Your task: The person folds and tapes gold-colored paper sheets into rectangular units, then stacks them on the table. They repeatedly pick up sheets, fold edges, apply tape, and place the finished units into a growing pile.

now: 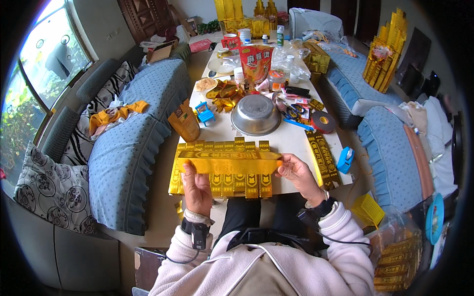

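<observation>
A long gold paper bar is held level between my two hands, above the near end of the table. My left hand grips its left end, thumb up against the near face. The fingers of my right hand pinch its right end. Beneath it lies a row of similar gold bars, set side by side with their ends uneven; the held bar hides their middle. Another gold bar lies apart to the right, near a blue tape dispenser.
Beyond the row stand an upturned metal basin, a brown pouch, a small blue chair-shaped holder and a roll of dark tape. Scissors lie by the basin. Blue-covered sofas flank the white table.
</observation>
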A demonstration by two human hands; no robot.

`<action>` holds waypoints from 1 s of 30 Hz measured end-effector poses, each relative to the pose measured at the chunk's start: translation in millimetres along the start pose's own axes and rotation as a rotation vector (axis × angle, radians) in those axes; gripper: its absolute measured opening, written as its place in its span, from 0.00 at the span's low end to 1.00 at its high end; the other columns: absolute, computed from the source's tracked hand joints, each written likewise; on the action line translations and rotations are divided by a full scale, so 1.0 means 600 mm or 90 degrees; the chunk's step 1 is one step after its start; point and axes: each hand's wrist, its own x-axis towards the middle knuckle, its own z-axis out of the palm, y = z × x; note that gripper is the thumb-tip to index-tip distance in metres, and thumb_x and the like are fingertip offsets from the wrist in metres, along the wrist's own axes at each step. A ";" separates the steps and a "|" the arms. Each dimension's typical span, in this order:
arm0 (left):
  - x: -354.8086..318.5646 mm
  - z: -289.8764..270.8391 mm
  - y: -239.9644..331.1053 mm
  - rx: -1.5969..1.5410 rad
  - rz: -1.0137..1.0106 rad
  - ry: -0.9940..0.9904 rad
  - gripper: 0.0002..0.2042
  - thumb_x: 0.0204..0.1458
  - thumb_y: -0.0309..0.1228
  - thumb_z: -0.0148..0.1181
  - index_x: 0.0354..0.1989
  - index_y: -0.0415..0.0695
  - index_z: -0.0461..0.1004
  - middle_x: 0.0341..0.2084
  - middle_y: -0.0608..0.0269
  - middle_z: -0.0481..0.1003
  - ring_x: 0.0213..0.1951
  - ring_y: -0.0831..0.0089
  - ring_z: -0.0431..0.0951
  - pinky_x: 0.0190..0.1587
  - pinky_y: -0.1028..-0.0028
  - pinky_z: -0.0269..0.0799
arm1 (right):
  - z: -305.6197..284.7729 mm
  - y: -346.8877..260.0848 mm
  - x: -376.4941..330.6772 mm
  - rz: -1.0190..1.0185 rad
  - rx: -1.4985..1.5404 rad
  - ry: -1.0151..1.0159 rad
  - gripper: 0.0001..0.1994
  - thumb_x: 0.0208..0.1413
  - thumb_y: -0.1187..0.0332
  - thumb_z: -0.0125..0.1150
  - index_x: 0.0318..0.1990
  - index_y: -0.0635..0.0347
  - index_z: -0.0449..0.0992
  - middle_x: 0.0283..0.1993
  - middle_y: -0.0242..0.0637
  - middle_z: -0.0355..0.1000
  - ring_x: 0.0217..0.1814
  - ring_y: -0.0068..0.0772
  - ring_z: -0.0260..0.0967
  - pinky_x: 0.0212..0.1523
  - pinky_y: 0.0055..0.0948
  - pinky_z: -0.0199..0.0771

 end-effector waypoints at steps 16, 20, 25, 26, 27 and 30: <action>-0.028 0.053 -0.026 0.667 0.100 -0.471 0.46 0.50 0.33 0.79 0.75 0.44 0.55 0.70 0.50 0.64 0.73 0.57 0.62 0.77 0.60 0.54 | -0.017 -0.155 0.003 -0.343 -0.479 -0.015 0.08 0.51 0.73 0.78 0.37 0.57 0.83 0.62 0.39 0.73 0.65 0.42 0.69 0.65 0.40 0.69; -0.055 0.106 -0.074 0.695 0.075 -0.534 0.47 0.50 0.33 0.79 0.75 0.43 0.54 0.66 0.50 0.66 0.69 0.59 0.66 0.73 0.59 0.60 | 0.032 -0.164 -0.008 -0.374 -0.520 -0.048 0.09 0.49 0.72 0.79 0.36 0.56 0.84 0.59 0.38 0.73 0.65 0.40 0.68 0.64 0.39 0.69; -0.051 0.105 -0.078 0.537 -0.267 -0.460 0.39 0.52 0.26 0.77 0.71 0.44 0.61 0.57 0.60 0.74 0.54 0.72 0.77 0.58 0.69 0.75 | 0.067 -0.161 -0.031 -0.345 -0.521 -0.153 0.17 0.56 0.64 0.76 0.52 0.54 0.82 0.63 0.40 0.71 0.68 0.39 0.67 0.65 0.37 0.71; -0.046 0.097 -0.069 0.516 -0.291 -0.466 0.37 0.53 0.24 0.77 0.69 0.45 0.63 0.56 0.63 0.75 0.51 0.76 0.78 0.55 0.72 0.77 | 0.067 -0.159 -0.030 -0.299 -0.423 -0.166 0.19 0.58 0.63 0.75 0.55 0.54 0.80 0.63 0.40 0.71 0.66 0.37 0.69 0.61 0.35 0.74; -0.041 0.087 -0.057 0.436 -0.247 -0.503 0.37 0.52 0.22 0.76 0.70 0.44 0.63 0.57 0.64 0.75 0.52 0.75 0.78 0.55 0.72 0.77 | 0.066 -0.158 -0.027 -0.243 -0.334 -0.179 0.21 0.60 0.63 0.73 0.58 0.55 0.77 0.64 0.39 0.70 0.65 0.35 0.71 0.58 0.33 0.77; -0.026 0.053 -0.010 0.481 -0.217 -0.505 0.35 0.51 0.23 0.76 0.67 0.43 0.66 0.57 0.64 0.76 0.53 0.74 0.77 0.60 0.69 0.74 | 0.075 -0.148 -0.012 -0.334 -0.443 -0.246 0.19 0.65 0.66 0.69 0.61 0.56 0.75 0.60 0.37 0.71 0.52 0.26 0.76 0.49 0.26 0.79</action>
